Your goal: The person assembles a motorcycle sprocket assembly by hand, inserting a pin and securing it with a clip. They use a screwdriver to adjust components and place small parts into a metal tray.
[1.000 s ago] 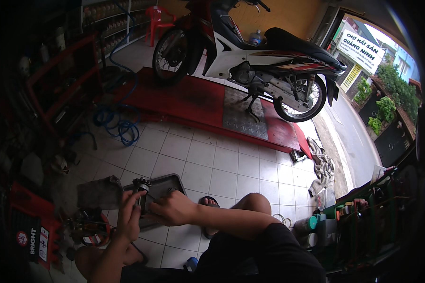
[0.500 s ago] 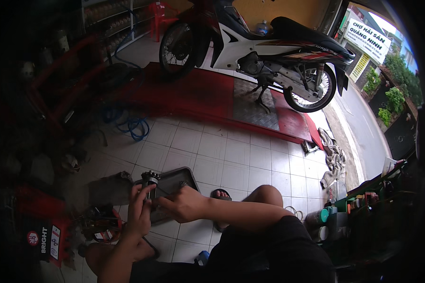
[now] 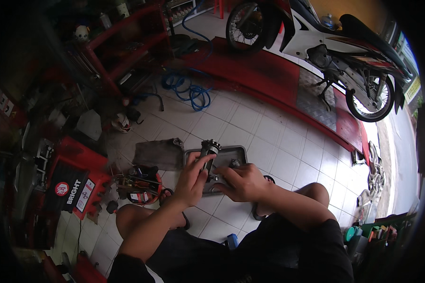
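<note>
The left hand (image 3: 192, 178) is closed around a dark metal part (image 3: 208, 152), a short cylinder with a toothed top, and holds it upright over the near-left corner of a shallow metal tray (image 3: 238, 152) that lies on the white tiled floor (image 3: 269, 141). The right hand (image 3: 243, 181) rests in the tray with the fingers bent down on small metal pieces (image 3: 234, 163); I cannot tell if it grips one of them. The tray holds only these few small pieces, and its far side is bare. Just left of the tray lies a grey rag (image 3: 159, 153), touching its edge. Near the left knee stands a round red container (image 3: 139, 185) full of tools and wires. Farther away, a blue hose (image 3: 189, 89) is coiled on the floor beside a red ramp (image 3: 269, 80), on which a motorbike (image 3: 326, 47) stands.
</note>
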Available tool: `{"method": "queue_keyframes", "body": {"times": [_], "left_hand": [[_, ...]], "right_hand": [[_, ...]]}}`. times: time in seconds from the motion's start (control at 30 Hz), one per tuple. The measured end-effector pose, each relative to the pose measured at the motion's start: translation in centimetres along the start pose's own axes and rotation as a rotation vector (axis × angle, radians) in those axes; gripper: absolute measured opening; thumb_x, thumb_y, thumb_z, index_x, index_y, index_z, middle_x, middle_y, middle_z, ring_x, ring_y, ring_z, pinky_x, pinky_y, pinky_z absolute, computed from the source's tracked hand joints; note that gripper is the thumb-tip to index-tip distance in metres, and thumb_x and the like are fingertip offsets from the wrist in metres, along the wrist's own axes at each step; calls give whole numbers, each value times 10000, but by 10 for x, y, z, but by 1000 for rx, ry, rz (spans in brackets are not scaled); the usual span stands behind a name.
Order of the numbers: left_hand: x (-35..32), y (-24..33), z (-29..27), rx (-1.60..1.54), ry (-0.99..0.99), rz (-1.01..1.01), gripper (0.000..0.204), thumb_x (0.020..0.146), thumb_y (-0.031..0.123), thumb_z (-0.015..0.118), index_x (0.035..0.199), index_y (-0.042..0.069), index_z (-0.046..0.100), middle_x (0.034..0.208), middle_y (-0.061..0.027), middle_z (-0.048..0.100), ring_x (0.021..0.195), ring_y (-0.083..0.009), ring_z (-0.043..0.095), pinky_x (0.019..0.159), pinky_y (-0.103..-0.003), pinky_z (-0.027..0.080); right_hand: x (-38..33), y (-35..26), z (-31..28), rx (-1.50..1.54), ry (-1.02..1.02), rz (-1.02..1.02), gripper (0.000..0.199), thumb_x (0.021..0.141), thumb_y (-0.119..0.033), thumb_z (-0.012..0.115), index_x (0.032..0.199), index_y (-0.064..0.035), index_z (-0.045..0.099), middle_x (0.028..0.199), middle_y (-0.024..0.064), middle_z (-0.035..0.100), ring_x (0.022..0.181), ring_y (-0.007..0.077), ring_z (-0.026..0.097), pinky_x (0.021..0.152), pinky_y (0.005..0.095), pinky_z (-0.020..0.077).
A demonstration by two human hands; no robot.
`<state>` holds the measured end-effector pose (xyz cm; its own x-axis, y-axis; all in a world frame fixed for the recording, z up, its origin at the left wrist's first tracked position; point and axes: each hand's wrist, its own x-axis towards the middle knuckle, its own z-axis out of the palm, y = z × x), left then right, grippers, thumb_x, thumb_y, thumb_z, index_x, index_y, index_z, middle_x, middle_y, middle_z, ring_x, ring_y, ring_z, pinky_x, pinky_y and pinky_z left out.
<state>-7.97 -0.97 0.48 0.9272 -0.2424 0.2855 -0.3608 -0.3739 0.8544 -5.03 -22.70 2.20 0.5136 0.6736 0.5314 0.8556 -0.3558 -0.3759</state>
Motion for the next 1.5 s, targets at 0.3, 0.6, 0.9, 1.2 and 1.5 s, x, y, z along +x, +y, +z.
{"method": "queue_keyframes", "body": {"times": [0.3,0.6,0.9,1.2,1.5], "left_hand": [[2,6,-3,-50,-27,-55,466,964,16,457,1417,98,531,1209,-128,480,906,-228,527,812,-336,448],[1,9,-5,-30,10,-39,469,964,6,432,1412,103,528,1222,-141,466,894,-242,542,812,-340,457],[0,5,-8,3,-14,-29,454,978,80,443,1425,137,491,1266,-171,454,919,-362,593,817,-456,485],[-1,7,-8,-13,-19,-24,475,954,43,451,1420,123,495,1272,-175,459,922,-354,583,826,-447,483],[-2,7,-11,3,6,47,480,963,52,451,1437,109,493,1264,-162,466,900,-304,567,823,-404,470]], "right_hand": [[4,-7,0,-23,18,93,213,822,-226,806,849,-67,667,615,65,619,490,262,623,464,363,490],[5,-7,6,-58,73,53,299,815,-266,830,950,-81,638,549,-3,581,451,188,601,436,318,454],[10,-14,6,-3,93,93,295,772,-195,843,958,-63,656,577,35,597,455,216,600,432,328,447],[15,-20,-1,45,54,130,272,822,-217,824,983,-77,656,561,9,580,456,199,598,445,319,461],[13,-14,9,-5,136,-65,234,808,-125,803,996,-70,675,617,32,625,484,207,618,452,322,479]]}}
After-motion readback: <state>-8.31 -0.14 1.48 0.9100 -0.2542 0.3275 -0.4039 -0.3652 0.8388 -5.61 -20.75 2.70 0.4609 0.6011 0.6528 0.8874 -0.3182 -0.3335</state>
